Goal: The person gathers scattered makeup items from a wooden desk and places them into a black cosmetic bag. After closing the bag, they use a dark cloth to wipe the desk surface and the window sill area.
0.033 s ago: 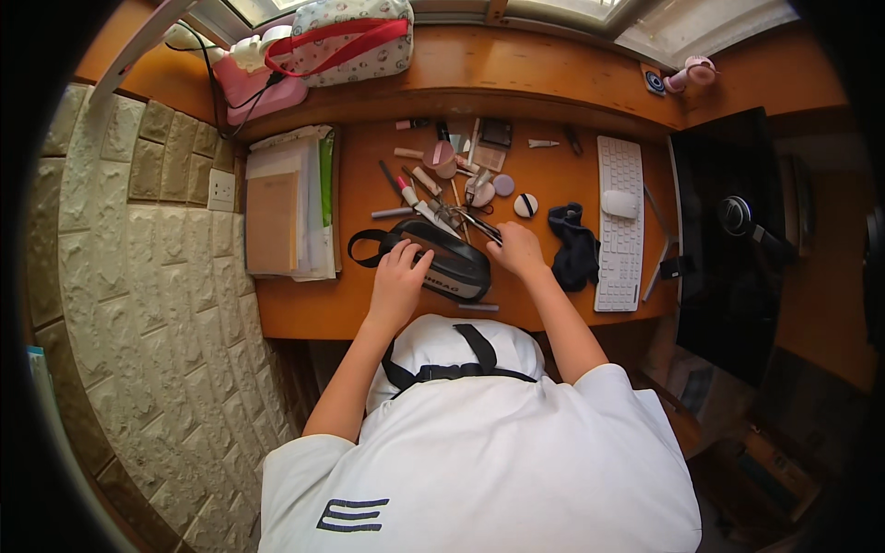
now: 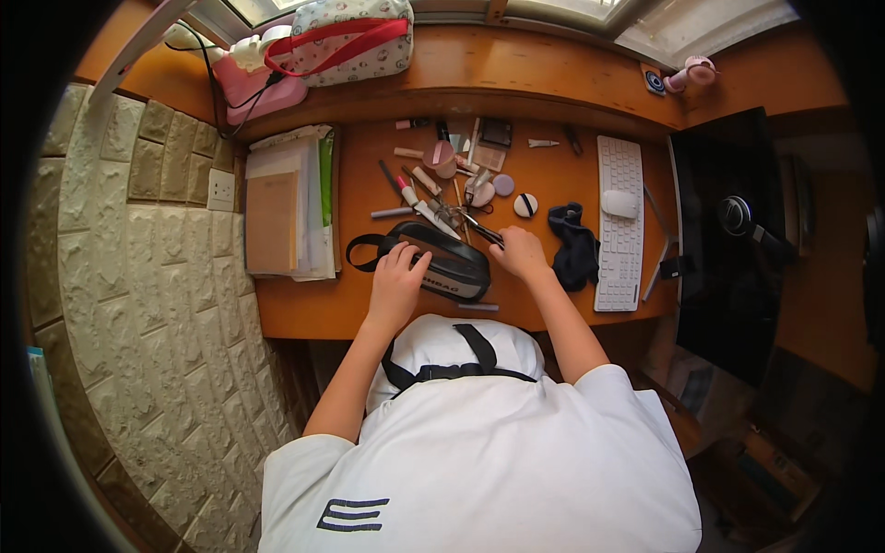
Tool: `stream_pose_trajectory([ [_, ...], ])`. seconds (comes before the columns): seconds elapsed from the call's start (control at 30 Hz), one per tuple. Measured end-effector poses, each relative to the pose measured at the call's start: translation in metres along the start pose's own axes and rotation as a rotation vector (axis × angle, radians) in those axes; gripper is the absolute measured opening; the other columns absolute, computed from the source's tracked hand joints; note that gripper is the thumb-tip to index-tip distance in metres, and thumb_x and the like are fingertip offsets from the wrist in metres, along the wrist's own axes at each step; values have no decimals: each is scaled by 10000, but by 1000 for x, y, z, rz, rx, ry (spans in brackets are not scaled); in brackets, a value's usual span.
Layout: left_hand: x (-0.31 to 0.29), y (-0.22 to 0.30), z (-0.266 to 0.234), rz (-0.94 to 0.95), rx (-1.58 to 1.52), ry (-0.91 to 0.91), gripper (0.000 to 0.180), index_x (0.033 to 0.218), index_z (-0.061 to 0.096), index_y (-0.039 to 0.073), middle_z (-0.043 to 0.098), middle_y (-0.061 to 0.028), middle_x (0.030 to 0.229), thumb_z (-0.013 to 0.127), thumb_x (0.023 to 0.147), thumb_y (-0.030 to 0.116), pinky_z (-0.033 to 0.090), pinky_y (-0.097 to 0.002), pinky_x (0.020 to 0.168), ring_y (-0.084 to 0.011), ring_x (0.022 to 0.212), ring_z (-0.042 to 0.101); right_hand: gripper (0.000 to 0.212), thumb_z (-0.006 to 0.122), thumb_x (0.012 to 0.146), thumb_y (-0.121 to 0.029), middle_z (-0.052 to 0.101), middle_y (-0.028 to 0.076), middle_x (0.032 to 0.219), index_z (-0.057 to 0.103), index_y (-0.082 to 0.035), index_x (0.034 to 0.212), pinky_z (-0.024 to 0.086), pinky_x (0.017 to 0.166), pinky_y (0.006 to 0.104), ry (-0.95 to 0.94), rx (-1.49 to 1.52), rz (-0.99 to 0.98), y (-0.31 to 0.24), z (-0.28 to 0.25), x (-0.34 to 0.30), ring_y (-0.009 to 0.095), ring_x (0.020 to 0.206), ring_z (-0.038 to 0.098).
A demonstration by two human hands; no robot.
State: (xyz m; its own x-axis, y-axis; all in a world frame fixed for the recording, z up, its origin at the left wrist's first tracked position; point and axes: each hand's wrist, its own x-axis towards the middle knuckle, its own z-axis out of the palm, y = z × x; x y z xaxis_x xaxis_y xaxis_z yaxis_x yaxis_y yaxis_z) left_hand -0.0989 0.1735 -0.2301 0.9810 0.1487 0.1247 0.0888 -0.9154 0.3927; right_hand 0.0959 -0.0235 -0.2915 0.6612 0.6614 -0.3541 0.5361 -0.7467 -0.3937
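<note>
A black zip pouch [image 2: 463, 269] with a wrist loop lies on the desk in front of me, its top side gaping. My left hand [image 2: 398, 284] grips the near left rim of it, fingers bent over the edge. Just past the pouch's right end, my right hand [image 2: 522, 252] pinches some slim dark sticks [image 2: 483, 231] that look like makeup brushes; how many I cannot tell. Their far ends reach a heap of loose cosmetics [image 2: 466, 192]. Beside the pouch's far edge lie a white and pink pen-like tube [image 2: 408, 194] and other slim items.
A round puff [image 2: 525, 205], a dark blue scrunchie [image 2: 573, 249], a white keyboard [image 2: 619, 267] and a mouse [image 2: 619, 204] are to the right, before a black monitor [image 2: 728, 304]. Stacked folders [image 2: 272, 221] stand left by the brick wall. A patterned bag [image 2: 359, 46] sits on the far ledge.
My right hand and the dark sticks have shifted very slightly toward me. The left hand stays on the pouch.
</note>
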Motion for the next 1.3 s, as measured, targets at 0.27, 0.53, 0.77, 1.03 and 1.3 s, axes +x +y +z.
stream_pose_trajectory([
  [0.27, -27, 4, 1, -39, -61, 84, 168, 916, 651, 33, 606, -100, 971, 628, 750, 38, 471, -378, 809, -273, 990, 607, 167, 581, 966, -190, 632, 92, 814, 623, -28, 971, 496, 676, 355, 176, 530, -14, -13, -16, -34, 216, 756, 626],
  [0.53, -22, 15, 4, 21, -77, 175, 130, 854, 638, 39, 608, -101, 927, 637, 725, 30, 484, -385, 793, -280, 960, 619, 124, 525, 1032, -108, 648, 53, 1000, 569, -25, 1113, 495, 847, 273, 34, 1395, -241, -115, 8, -22, 135, 975, 640],
  [0.77, -29, 15, 12, -53, -99, 246, 168, 826, 625, 29, 610, -110, 921, 654, 671, -30, 498, -409, 798, -310, 959, 623, 308, 665, 836, -63, 681, 187, 1044, 653, -7, 1139, 517, 890, 390, -242, 302, -106, -89, 31, -41, 353, 1018, 646],
  [1.03, -34, 5, 7, -44, -65, 172, 117, 855, 644, 47, 606, -86, 939, 628, 739, 53, 483, -381, 820, -271, 989, 611, 178, 639, 854, -114, 727, 152, 855, 685, -24, 1001, 554, 746, 402, 139, 726, 47, -83, -27, 3, 317, 819, 711],
  [1.3, -38, 6, 4, -55, -99, 207, 171, 790, 599, 31, 606, -110, 926, 650, 649, -51, 496, -403, 808, -311, 960, 615, 467, 761, 792, -99, 692, 186, 892, 470, -36, 1152, 536, 774, 481, 108, 257, 147, -43, 29, 43, 408, 904, 672],
])
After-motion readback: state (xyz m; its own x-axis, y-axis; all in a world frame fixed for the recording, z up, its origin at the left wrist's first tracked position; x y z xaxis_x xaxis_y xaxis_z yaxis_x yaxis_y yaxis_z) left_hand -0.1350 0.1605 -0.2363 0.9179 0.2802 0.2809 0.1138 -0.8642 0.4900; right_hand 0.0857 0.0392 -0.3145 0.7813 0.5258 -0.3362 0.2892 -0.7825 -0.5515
